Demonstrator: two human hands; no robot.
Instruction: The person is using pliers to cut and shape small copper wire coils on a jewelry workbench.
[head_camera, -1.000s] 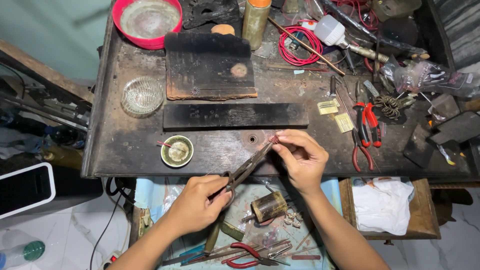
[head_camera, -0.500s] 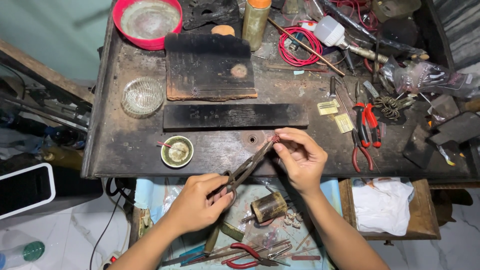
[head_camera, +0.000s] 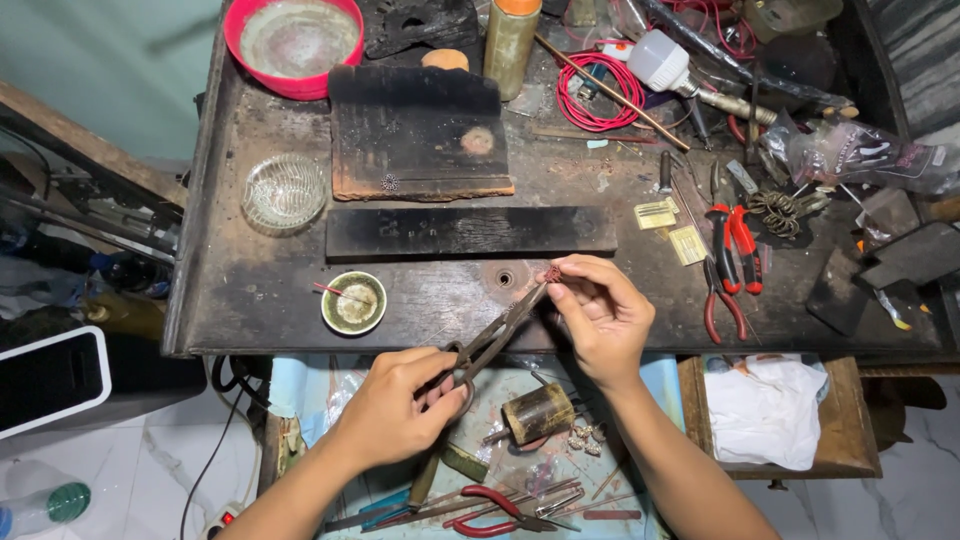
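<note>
Fingers of left hand grip shears; right hand pinches small ornament at tips.

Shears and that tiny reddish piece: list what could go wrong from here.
1. The shears tips meet right at the right hand fingertips, so a nick is possible.
2. The small reddish piece, pinched at the bench edge, could drop into the cluttered tray below.

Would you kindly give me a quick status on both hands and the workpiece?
Left hand gripping dark metal shears. Right hand pinching small reddish piece at shear tips. Nothing between them; small green bowl sits clear.
</note>
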